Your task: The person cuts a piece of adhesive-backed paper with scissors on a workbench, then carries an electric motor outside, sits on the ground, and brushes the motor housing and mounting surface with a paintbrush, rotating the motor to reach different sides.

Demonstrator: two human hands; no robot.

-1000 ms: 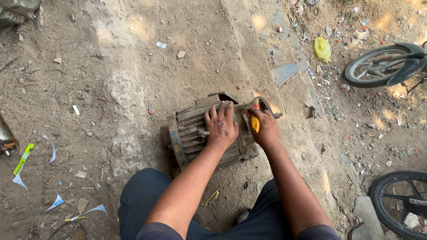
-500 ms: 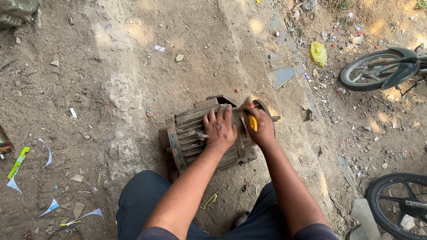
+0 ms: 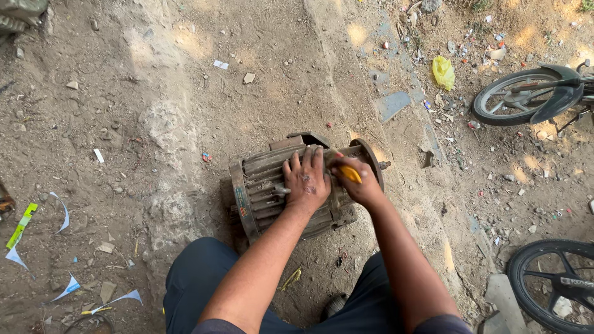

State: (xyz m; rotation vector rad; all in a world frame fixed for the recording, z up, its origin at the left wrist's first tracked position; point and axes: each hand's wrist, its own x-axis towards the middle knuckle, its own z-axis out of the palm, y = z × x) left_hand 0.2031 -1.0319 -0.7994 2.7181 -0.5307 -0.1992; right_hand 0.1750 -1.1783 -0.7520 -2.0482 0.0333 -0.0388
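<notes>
Change since earlier view: hands barely shifted. Item: finned electric motor (image 3: 297,192), on its side on dirt before the knees. Left hand (image 3: 306,180) flat, fingers spread, steadying the casing. Right hand (image 3: 359,182) closed around yellow-handled tool (image 3: 350,174), probably a screwdriver, tip hidden.

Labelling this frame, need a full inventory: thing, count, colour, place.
electric motor: 1, grey-brown, ribbed, lying on the dirt at centre
yellow-handled tool: 1, on the motor's right end, in the right hand
yellow bag: 1, on the ground, upper right
wheels: 2, black; one top right, one bottom right
paper scraps: several, white and green, left side
dirt ground: brown, littered with stones
left hand: 1, flat on the motor's ribs
right hand: 1, gripping the tool
</notes>
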